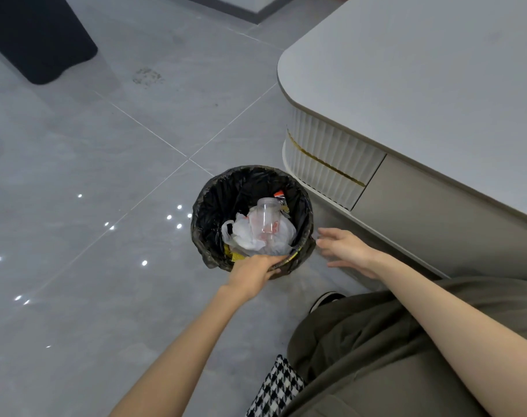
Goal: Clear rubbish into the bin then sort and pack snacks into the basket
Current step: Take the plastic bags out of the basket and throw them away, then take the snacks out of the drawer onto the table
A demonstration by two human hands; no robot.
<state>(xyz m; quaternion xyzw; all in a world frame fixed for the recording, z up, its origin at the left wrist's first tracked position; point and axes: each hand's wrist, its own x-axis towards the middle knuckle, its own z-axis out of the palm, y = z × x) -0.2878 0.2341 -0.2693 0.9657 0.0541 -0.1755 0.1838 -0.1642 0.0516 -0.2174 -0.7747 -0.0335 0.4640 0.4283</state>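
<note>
Closest to me are the person's baggy olive trousers [376,356], all soft folds, with a scrap of black-and-white houndstooth fabric [278,389] cut off by the bottom edge, so no idea what it belongs to. The toe of a dark shoe [326,299] pokes out past the knee, and the rest is hidden.

The left hand [253,273] is clamped on the near rim of the bin [197,224] with its fingers folded over the edge. The thumb is out of sight. The right hand [346,251] holds nothing, fingers spread and relaxed just beside the bin's right side. I can't tell if the fingertips actually touch the liner there.

The bin is round and sits on the floor right by the table's corner, lined with a crinkly black liner [229,197]. Inside, a clear plastic cup [268,215] lies on a crumpled white plastic bag [253,236]. A yellow wrapper [233,255] is mostly buried, and a red wrapper [279,194] is barely visible behind the cup.

The table [421,70] has a smooth pale top with a rounded corner, a fluted white side [310,139] and a thin gold band [325,164]. The floor [90,176] is glossy grey tile.
</note>
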